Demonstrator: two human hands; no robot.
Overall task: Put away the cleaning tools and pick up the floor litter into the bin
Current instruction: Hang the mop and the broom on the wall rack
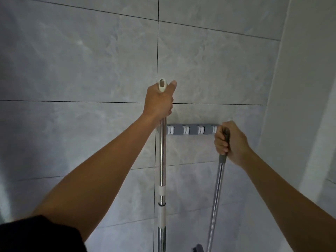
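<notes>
My left hand point(159, 100) grips the top of a chrome mop pole point(162, 160) with a white end cap, held upright against the left end of a grey wall rack point(190, 129). My right hand point(231, 142) is closed around the dark grey grip of a thinner chrome pole point(217, 193), which slants down from the rack's right end. The rack is a horizontal bar with grey and white clips, fixed to the tiled wall. Both poles' lower ends are out of view. A dark grey rounded part point(198, 248) shows at the bottom edge.
A grey marbled tile wall point(91, 70) fills the view straight ahead. A lighter wall or door frame point(300, 88) meets it on the right. No floor, litter or bin is visible.
</notes>
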